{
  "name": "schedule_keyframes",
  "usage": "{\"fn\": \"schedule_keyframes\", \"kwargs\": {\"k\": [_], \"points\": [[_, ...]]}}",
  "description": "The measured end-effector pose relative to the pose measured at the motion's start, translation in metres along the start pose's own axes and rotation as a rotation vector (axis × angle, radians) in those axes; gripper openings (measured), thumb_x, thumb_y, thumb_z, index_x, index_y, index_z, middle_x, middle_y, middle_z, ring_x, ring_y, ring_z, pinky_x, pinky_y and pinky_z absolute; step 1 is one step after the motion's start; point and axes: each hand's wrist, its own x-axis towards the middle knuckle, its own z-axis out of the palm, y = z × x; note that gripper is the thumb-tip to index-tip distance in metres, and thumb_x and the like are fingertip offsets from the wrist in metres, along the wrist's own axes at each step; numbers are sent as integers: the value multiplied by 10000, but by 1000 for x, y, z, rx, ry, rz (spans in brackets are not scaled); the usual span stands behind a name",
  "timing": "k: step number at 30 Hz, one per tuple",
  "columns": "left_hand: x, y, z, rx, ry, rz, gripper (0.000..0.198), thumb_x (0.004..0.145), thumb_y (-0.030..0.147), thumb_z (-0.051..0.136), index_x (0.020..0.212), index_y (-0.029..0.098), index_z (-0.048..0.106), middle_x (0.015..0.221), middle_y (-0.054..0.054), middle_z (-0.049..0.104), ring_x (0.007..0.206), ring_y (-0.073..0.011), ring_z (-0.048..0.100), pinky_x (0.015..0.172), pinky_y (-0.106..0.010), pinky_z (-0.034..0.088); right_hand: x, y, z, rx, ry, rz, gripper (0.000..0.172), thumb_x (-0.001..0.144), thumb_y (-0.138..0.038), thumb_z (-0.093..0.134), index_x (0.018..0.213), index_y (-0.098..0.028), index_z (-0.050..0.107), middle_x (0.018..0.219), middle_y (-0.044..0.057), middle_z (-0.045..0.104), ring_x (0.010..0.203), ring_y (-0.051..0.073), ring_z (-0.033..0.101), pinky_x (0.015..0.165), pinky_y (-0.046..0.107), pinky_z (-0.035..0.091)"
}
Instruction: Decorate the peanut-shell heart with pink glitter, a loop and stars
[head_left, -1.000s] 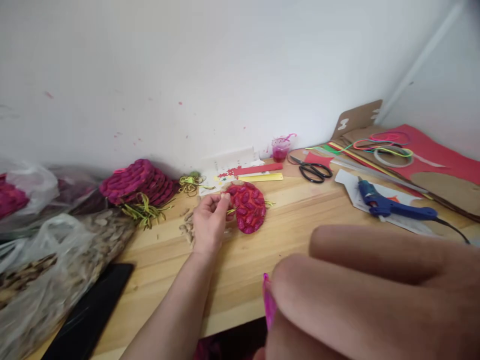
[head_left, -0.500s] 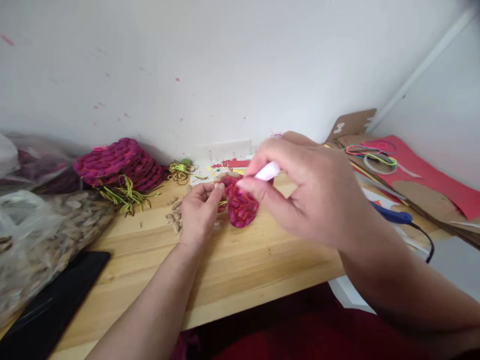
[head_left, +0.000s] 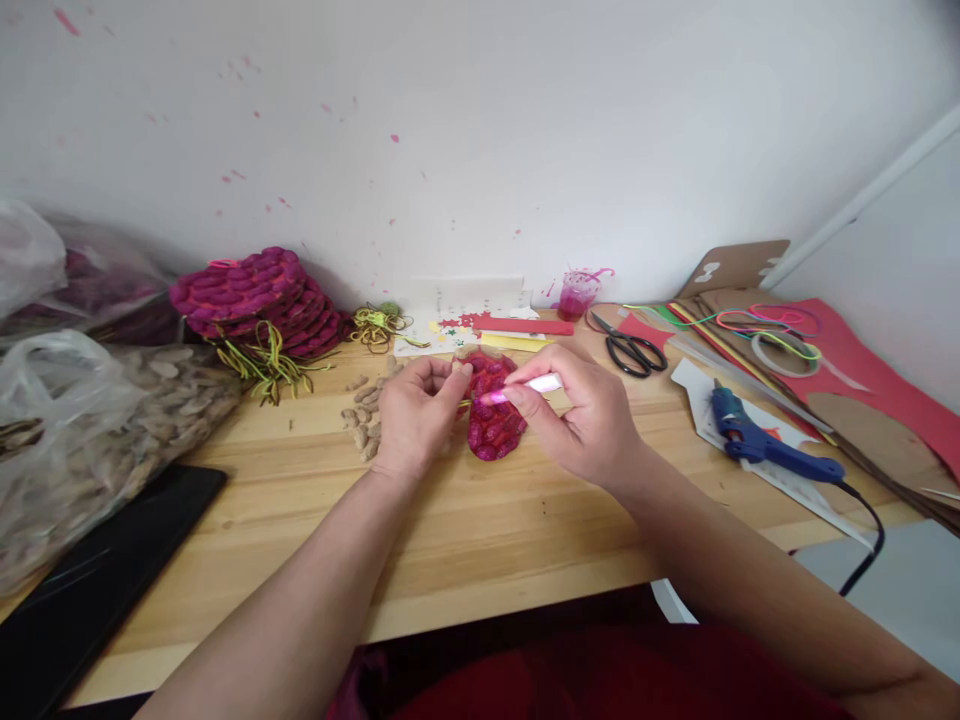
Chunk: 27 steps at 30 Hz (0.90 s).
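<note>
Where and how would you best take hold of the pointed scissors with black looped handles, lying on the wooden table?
Probably by the black looped handles, from the person's near right side: the scissors point their narrow blades away, toward the white wall.

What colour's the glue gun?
The glue gun is mostly blue, teal in front; the head view shows it best.

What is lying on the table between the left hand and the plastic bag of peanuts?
In the head view, loose peanuts lie close beside the left hand; then mostly bare tabletop runs to the plastic bag.
</note>
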Motion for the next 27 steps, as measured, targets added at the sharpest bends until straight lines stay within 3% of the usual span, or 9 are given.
{"fn": "schedule_keyframes", "kwargs": {"k": [6, 13, 18, 22, 27], "points": [[0, -3, -1, 32, -2, 12, 310, 744, 484, 755, 774, 194, 648, 675, -28, 688, 578, -163, 613, 530, -263, 476, -1, -1, -4, -65, -18, -22, 78, 957, -201, 656, 890, -216, 617, 776, 19, 714, 744, 185, 620, 713, 330, 501], [-2, 0, 0, 57, 11, 56, 274, 749, 440, 763, 705, 198, 642, 642, -16, 661, 560, -143, 564, 534, -250, 446, 1, -4, -4, -22, -65, 8, 84, 958, -227, 650, 884, -226, 610, 769, 16, 694, 750, 189, 629, 691, 329, 509], [-2, -1, 0, 75, 8, 72, 285, 758, 446, 764, 696, 205, 625, 634, -14, 653, 553, -144, 561, 528, -250, 435, 1, -6, -5, -58, -15, -34, 82, 950, -202, 648, 881, -223, 608, 758, 17, 692, 736, 186, 613, 697, 333, 500], [-3, -1, 0, 96, 12, 88, 295, 770, 454, 760, 699, 205, 618, 619, -5, 639, 536, -138, 545, 521, -249, 427, 2, -6, -6, -11, -58, -29, 77, 954, -212, 650, 889, -224, 613, 759, 12, 697, 739, 185, 622, 692, 329, 501], [-4, 0, 0, 111, 18, 99, 291, 767, 446, 753, 689, 205, 609, 631, -15, 651, 537, -141, 547, 515, -252, 427, 2, -6, -8, -86, 19, -64, 79, 946, -189, 639, 881, -228, 615, 758, 14, 702, 722, 187, 599, 690, 343, 494]]}}
